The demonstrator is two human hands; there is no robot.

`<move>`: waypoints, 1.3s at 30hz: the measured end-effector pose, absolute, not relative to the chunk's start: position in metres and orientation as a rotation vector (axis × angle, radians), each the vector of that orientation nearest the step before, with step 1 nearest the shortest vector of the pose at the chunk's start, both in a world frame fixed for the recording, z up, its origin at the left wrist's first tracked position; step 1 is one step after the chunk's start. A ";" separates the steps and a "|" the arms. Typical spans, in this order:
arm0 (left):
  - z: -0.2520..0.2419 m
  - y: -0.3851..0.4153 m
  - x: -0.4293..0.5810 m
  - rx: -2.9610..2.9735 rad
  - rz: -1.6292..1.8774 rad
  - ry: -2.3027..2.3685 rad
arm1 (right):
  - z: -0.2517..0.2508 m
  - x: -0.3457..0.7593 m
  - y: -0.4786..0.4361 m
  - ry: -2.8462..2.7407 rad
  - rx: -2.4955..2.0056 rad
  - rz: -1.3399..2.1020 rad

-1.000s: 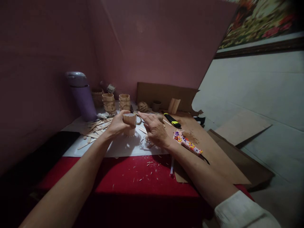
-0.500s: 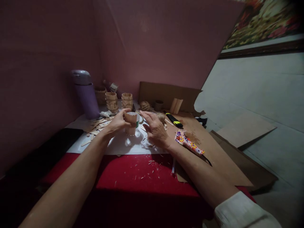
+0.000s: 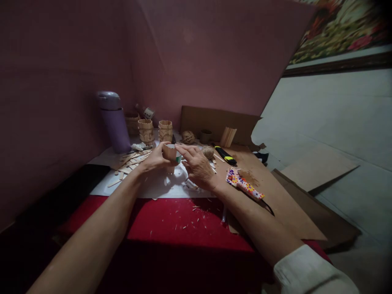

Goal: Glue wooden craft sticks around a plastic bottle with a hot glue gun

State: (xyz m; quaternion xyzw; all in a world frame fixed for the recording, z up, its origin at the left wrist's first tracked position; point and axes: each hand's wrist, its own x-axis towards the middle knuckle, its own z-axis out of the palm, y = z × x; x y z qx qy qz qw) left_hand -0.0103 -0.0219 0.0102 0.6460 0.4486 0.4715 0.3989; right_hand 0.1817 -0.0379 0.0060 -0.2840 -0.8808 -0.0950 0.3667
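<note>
Bench (image 3: 183,224) with a red cloth fills the lower centre, white sheet (image 3: 159,188) on it mid-frame. Big cardboard sheet (image 3: 275,200) to the right. Purple flask (image 3: 114,122) upper left by the wall.

Left hand (image 3: 153,160) is wrapped around a small stick-clad cup (image 3: 169,152), held just above the white sheet at centre. Right hand (image 3: 199,167) has loosely curled fingers (image 3: 183,150) with the tips touching the cup's side. Can't tell if they pinch anything.

Step, as I judge it: working on the cup's wall, one hand bracing and the other at the surface. Further handling calls for a steady left grip and fine fingertip work.

Behind the hands:
- two finished stick cups (image 3: 146,130)
- loose sticks (image 3: 130,161), centre-left
- twine ball (image 3: 188,136)
- utility knife (image 3: 225,155)
- spotted tool (image 3: 243,183), right of the right wrist

Room: walls are close at left and back, and there is clutter behind the hands. Free space is the white sheet under the hands and the red cloth toward the front edge.
</note>
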 end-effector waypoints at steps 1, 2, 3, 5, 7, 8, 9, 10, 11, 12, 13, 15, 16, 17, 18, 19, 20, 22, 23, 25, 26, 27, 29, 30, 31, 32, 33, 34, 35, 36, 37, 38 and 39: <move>0.009 -0.021 -0.010 1.632 1.198 1.125 | 0.006 0.182 -0.038 -2.266 -0.733 -0.249; 0.009 -0.020 -0.010 1.629 1.198 1.119 | 0.006 0.182 -0.038 -2.271 -0.739 -0.251; 0.008 -0.019 -0.010 1.631 1.196 1.113 | 0.006 0.182 -0.038 -2.279 -0.746 -0.252; 0.007 -0.017 -0.009 1.643 1.195 1.110 | 0.007 0.181 -0.038 -2.297 -0.757 -0.255; 0.006 -0.016 -0.009 1.654 1.200 1.109 | 0.007 0.181 -0.038 -2.309 -0.763 -0.262; 0.006 -0.015 -0.009 1.659 1.207 1.106 | 0.007 0.181 -0.038 -2.307 -0.766 -0.267; 0.005 -0.014 -0.009 1.665 1.213 1.102 | 0.006 0.181 -0.038 -2.304 -0.770 -0.270; 0.004 -0.013 -0.009 1.670 1.214 1.101 | 0.006 0.181 -0.038 -2.302 -0.775 -0.272; 0.004 -0.012 -0.010 1.675 1.213 1.100 | 0.006 0.181 -0.037 -2.301 -0.781 -0.272; 0.003 -0.012 -0.010 1.681 1.208 1.096 | 0.005 0.181 -0.037 -2.300 -0.787 -0.272; 0.003 -0.011 -0.010 1.685 1.203 1.091 | 0.005 0.181 -0.037 -2.300 -0.791 -0.270; 0.003 -0.011 -0.011 1.687 1.197 1.074 | 0.005 0.180 -0.037 -2.301 -0.791 -0.264; 0.003 -0.012 -0.011 1.684 1.195 1.065 | 0.005 0.180 -0.038 -2.302 -0.791 -0.260; 0.003 -0.012 -0.011 1.679 1.195 1.058 | 0.005 0.180 -0.038 -2.303 -0.793 -0.254; 0.003 -0.013 -0.010 1.675 1.196 1.057 | 0.005 0.180 -0.038 -2.303 -0.797 -0.247; 0.004 -0.013 -0.010 1.675 1.196 1.061 | 0.005 0.180 -0.038 -2.302 -0.803 -0.239; 0.004 -0.014 -0.010 1.676 1.196 1.068 | 0.005 0.180 -0.038 -2.301 -0.810 -0.231; 0.004 -0.013 -0.010 1.684 1.201 1.083 | 0.005 0.180 -0.038 -2.296 -0.815 -0.221; 0.004 -0.013 -0.011 1.689 1.203 1.087 | 0.005 0.180 -0.038 -2.292 -0.816 -0.217; 0.004 -0.012 -0.011 1.700 1.202 1.084 | 0.004 0.180 -0.038 -2.284 -0.815 -0.216; 0.003 -0.012 -0.011 1.707 1.198 1.078 | 0.004 0.180 -0.038 -2.282 -0.814 -0.218; 0.003 -0.011 -0.011 1.715 1.192 1.072 | 0.004 0.180 -0.038 -2.281 -0.813 -0.221; 0.004 -0.012 -0.012 1.725 1.183 1.074 | 0.004 0.180 -0.037 -2.279 -0.809 -0.229; 0.004 -0.012 -0.012 1.728 1.181 1.085 | 0.005 0.179 -0.037 -2.276 -0.808 -0.233; 0.004 -0.012 -0.012 1.728 1.180 1.096 | 0.005 0.179 -0.037 -2.271 -0.806 -0.237; 0.004 -0.013 -0.012 1.727 1.180 1.103 | 0.005 0.179 -0.038 -2.265 -0.803 -0.241; 0.004 -0.013 -0.013 1.726 1.179 1.104 | 0.005 0.179 -0.038 -2.261 -0.801 -0.244; 0.004 -0.013 -0.013 1.730 1.175 1.098 | 0.005 0.179 -0.038 -2.258 -0.803 -0.245; 0.003 -0.012 -0.013 1.737 1.170 1.088 | 0.005 0.179 -0.039 -2.256 -0.807 -0.244; 0.003 -0.012 -0.014 1.746 1.165 1.079 | 0.005 0.179 -0.039 -2.255 -0.811 -0.242; 0.002 -0.011 -0.014 1.754 1.164 1.072 | 0.006 0.179 -0.039 -2.256 -0.819 -0.239; 0.002 -0.011 -0.014 1.760 1.163 1.070 | 0.006 0.179 -0.040 -2.256 -0.825 -0.237; 0.002 -0.010 -0.014 1.758 1.167 1.071 | 0.006 0.178 -0.040 -2.256 -0.825 -0.236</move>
